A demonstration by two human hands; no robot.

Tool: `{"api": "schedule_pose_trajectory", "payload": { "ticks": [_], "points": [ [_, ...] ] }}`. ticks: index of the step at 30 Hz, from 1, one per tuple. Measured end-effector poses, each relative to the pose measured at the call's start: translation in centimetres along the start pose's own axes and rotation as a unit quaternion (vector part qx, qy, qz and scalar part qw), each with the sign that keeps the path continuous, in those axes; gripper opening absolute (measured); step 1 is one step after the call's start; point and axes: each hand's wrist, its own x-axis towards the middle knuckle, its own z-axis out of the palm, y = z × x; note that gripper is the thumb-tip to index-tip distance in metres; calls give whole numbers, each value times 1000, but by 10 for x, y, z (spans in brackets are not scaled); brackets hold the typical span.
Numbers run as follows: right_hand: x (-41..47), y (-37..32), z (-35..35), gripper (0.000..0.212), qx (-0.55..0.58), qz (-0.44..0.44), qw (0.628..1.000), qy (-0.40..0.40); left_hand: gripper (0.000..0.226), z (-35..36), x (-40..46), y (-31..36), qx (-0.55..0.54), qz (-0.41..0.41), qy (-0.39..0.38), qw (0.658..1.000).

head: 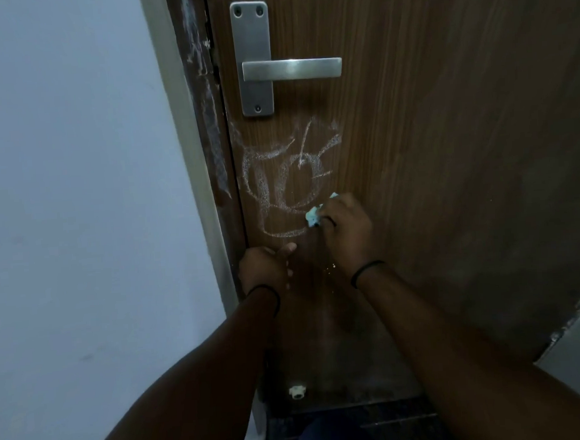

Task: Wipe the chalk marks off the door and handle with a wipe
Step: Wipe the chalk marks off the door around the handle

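Right hand (346, 231) pinches a crumpled wipe (314, 217) against the door (447, 140), at the lower right edge of the chalk marks (289, 182). Left hand (264, 268) rests by the door edge, fingers curled, holding nothing visible. So small a wad could merely smear chalk; the handle (292, 69) looks unmarked.
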Motion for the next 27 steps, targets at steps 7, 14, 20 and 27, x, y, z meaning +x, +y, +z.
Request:
{"api": "schedule_pose_trajectory", "payload": {
  "ticks": [7,14,20,27],
  "points": [
    [15,15,-21,14,11,26,986,166,31,0,7,-7,-11,0,0,1000],
    [-13,13,2,7,-31,15,999,-21,29,-4,11,-4,-4,-18,-25,1000],
    [-17,-9,21,6,-32,7,999,-31,29,-4,10,-2,-1,-20,-30,999],
    [-19,-18,40,10,13,72,997,21,25,-8,14,-8,9,-5,-43,999]
  ]
}}
